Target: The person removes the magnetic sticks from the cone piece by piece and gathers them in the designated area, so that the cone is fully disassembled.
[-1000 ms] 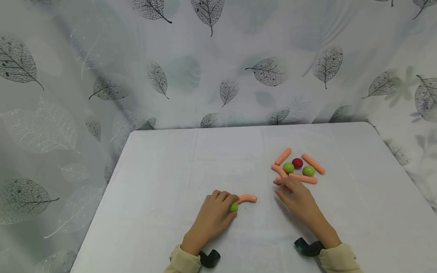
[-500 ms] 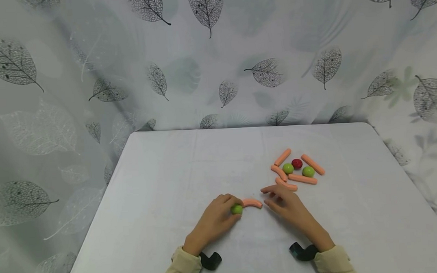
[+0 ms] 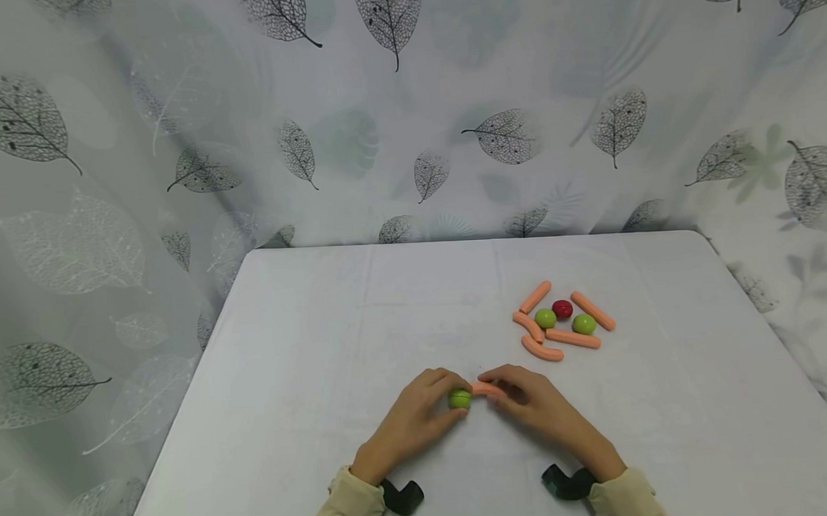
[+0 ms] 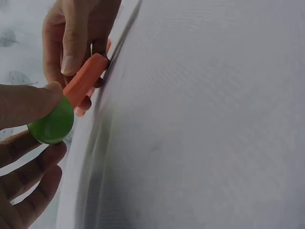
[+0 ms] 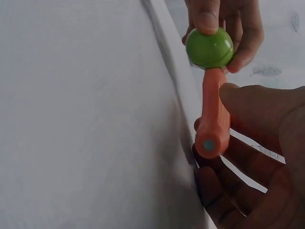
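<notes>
My left hand pinches a glossy green ball between thumb and fingers, over the front middle of the white table. The thumb presses on top of the ball in the left wrist view. Thumb and fingers of my right hand grip a short, curved orange rod. One end of that rod meets the ball's underside in the right wrist view; its other end, with a small grey disc in the tip, points toward the camera. Fingers hide part of the rod in the head view.
Further back right on the white table lie several straight and curved orange rods, two green balls and a red ball. A leaf-patterned curtain hangs behind the table.
My right hand has come left and toward me from the loose rods to the orange rod and now grips it. My left hand has shifted slightly right with the ball and rod.
</notes>
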Available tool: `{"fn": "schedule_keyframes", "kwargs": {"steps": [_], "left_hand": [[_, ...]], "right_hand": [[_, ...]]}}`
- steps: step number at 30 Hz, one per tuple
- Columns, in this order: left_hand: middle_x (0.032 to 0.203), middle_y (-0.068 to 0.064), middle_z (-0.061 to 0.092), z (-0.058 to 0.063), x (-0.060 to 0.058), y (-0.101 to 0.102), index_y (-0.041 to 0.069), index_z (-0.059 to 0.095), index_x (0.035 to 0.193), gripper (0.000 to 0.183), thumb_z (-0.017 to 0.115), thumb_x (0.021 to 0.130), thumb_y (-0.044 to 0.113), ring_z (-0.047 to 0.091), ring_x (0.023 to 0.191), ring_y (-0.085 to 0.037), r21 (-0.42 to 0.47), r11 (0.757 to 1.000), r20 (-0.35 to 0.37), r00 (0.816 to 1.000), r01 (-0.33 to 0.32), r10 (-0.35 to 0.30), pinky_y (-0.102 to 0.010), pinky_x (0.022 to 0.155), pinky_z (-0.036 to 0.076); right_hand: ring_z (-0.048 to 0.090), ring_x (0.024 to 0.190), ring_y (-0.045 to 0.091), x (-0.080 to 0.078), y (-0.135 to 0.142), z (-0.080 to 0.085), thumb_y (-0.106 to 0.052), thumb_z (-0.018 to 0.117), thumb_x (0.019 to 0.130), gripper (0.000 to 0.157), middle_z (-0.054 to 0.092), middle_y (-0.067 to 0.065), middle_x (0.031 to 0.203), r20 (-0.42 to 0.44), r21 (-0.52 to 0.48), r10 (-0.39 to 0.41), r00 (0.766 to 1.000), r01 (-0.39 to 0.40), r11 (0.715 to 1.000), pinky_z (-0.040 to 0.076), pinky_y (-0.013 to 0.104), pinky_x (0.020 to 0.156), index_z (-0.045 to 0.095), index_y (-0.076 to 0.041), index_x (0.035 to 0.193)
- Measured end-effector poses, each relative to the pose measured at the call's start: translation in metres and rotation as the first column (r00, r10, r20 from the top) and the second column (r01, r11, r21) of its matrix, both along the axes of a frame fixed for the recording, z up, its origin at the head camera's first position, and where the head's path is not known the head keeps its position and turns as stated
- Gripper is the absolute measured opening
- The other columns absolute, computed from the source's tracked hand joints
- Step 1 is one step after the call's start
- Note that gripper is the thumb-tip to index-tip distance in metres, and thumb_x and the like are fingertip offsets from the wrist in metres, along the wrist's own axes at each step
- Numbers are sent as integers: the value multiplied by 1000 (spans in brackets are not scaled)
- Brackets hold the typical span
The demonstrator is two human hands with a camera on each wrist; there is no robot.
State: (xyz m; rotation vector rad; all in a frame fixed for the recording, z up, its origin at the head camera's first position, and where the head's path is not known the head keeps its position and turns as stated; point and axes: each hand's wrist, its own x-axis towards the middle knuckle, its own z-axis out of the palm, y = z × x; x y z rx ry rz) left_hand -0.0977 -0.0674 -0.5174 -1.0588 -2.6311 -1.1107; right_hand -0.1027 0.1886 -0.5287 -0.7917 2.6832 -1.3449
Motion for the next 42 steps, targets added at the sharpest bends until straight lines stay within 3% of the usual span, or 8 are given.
{"fn": "schedule_keyframes", "kwargs": {"steps": [9,21,30,38,42], "left_hand": [[118,7,69,-3,-1,7,19,69,118,30,82,91,17,63,114,-10,3,1000,-35,999,2,-2,-29,99,54],[115,5,69,-2,-3,17,18,70,117,28,82,91,16,62,103,-10,6,992,-11,992,-123,123,-27,89,55],[108,0,69,-3,-1,28,14,69,111,29,85,87,16,65,97,-13,17,962,-37,962,-272,272,-30,84,56],[101,-1,68,-2,-2,35,15,68,110,29,85,89,23,64,90,-14,25,936,-27,936,-350,351,-30,80,55],[103,0,70,1,-5,39,16,69,110,29,85,89,27,65,91,-15,-3,921,-49,920,-390,389,-31,79,56]], "right_hand": [[67,102,1,2,-2,-3,-20,73,99,25,75,-8,115,-42,3,-29,999,29,1000,57,28,87,73,-16,123],[57,81,-2,4,-4,-1,-15,80,92,26,75,-8,105,-31,-29,-106,994,105,994,52,22,70,73,-16,117],[58,80,-1,6,-9,-5,-9,82,89,28,74,-5,103,-83,-65,-127,988,122,990,53,22,67,72,-15,115],[61,84,0,8,-13,-1,-9,83,88,30,74,-3,105,-74,-59,-171,983,167,984,56,23,69,71,-12,116],[61,85,1,9,-15,2,-6,83,87,30,72,-3,99,-122,-47,-212,970,208,977,55,22,67,71,-9,114]]}}
